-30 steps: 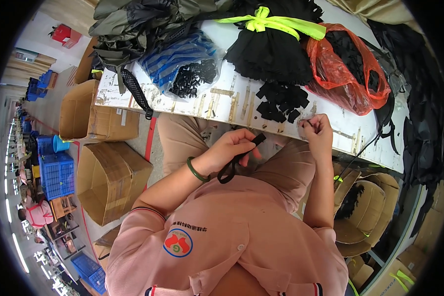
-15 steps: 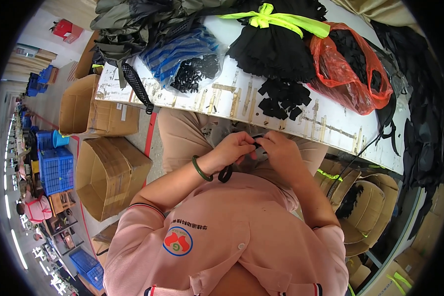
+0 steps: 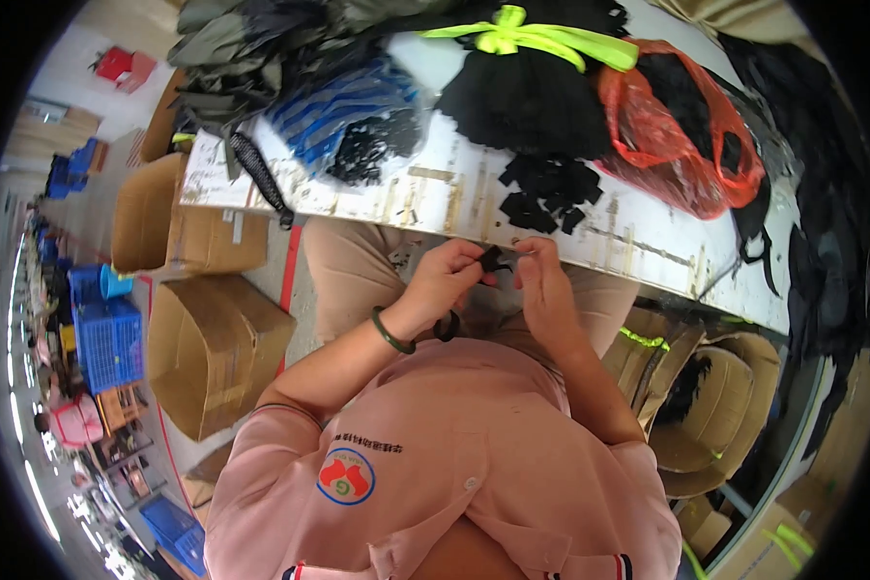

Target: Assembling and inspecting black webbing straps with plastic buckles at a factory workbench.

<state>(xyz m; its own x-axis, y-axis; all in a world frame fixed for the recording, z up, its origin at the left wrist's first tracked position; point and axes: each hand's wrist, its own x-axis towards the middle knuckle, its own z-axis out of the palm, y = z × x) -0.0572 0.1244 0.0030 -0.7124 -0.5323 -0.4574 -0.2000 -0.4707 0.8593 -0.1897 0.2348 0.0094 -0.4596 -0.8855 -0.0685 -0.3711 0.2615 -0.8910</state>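
My left hand is closed on a small black fabric piece, pinching it just in front of the table's near edge. A black strap loop hangs below that hand, by the wrist with the green bangle. To the right of the piece, my right hand is curled with thumb and forefinger together; what they hold, if anything, is too small to make out. On the table ahead lie a pile of loose black fabric pieces and a black bundle tied with a neon-yellow band.
On the white table a blue-striped clear bag holds small black parts. A red plastic bag with black material stands at the right. Dark fabric covers the back left. Cardboard boxes flank me on both sides.
My hands have drawn apart; the right one moved off the black piece with its fingers raised. More of the piece now shows at my left fingertips. The view has shifted slightly.
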